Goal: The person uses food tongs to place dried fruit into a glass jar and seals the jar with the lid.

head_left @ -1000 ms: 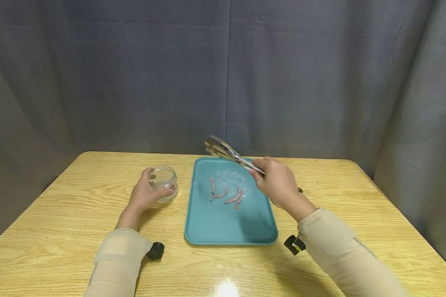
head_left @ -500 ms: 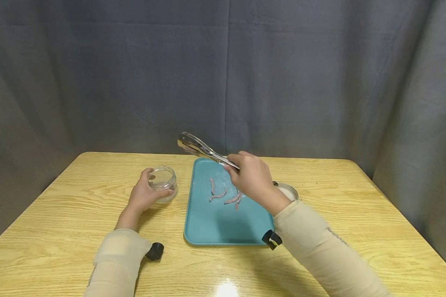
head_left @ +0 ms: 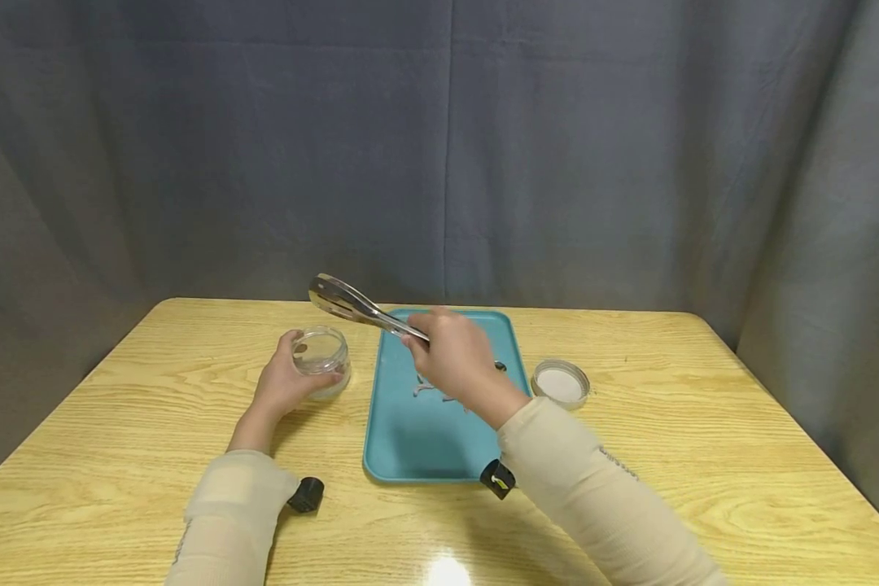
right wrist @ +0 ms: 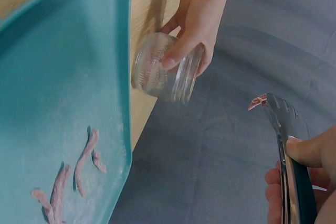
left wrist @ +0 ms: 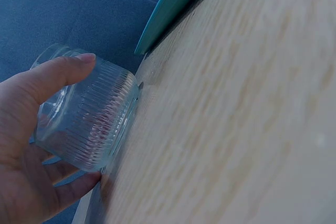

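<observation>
My left hand (head_left: 284, 384) grips a clear glass jar (head_left: 330, 363) standing on the table left of the tray, thumb on its near side. The left wrist view shows the jar's ribbed wall, with something reddish showing through near the base. My right hand (head_left: 454, 358) holds metal tongs (head_left: 366, 311) above the tray's far left part, their slotted ends pointing left, raised beyond the jar. A small reddish strip (right wrist: 257, 101) hangs at the tongs' tips in the right wrist view. Several pinkish, whitish-dusted strips (right wrist: 86, 153) lie on the teal tray (right wrist: 79, 77).
A round lid (head_left: 561, 384) with a pale inside lies on the wooden table (head_left: 674, 407) to the right of the tray. Behind the table's far edge hangs a grey-blue curtain (head_left: 300, 163).
My right hand has carried the tongs leftward across the tray, their ends moving from over its far edge to beyond the jar. The lid has come into view. My left hand and the jar stay put.
</observation>
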A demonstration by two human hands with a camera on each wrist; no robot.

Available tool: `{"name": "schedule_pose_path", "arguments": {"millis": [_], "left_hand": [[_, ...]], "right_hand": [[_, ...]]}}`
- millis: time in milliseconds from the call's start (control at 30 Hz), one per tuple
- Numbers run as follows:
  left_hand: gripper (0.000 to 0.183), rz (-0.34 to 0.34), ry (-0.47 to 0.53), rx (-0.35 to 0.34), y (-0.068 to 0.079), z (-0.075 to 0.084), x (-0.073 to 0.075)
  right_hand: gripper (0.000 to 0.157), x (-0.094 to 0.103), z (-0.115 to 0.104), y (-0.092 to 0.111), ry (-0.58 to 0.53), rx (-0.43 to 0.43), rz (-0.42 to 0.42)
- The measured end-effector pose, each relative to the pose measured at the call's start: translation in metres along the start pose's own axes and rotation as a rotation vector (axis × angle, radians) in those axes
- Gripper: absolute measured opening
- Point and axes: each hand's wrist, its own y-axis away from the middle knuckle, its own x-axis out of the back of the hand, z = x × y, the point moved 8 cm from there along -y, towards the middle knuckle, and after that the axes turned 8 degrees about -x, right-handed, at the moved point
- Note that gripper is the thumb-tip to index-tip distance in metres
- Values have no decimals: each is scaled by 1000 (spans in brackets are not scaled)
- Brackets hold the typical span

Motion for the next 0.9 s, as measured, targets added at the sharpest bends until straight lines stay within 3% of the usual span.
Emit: {"name": "schedule_pose_path", "arguments": {"millis": [533,900], "left_hand": [[95,-6,-2,-8,1,-1,1],[92,-5,11,-7,2,-2,1]], "right_hand": [[10,-42,-7,-1,43,-44,-87],[11,-58,-4,4,37,-66,-114]]}}
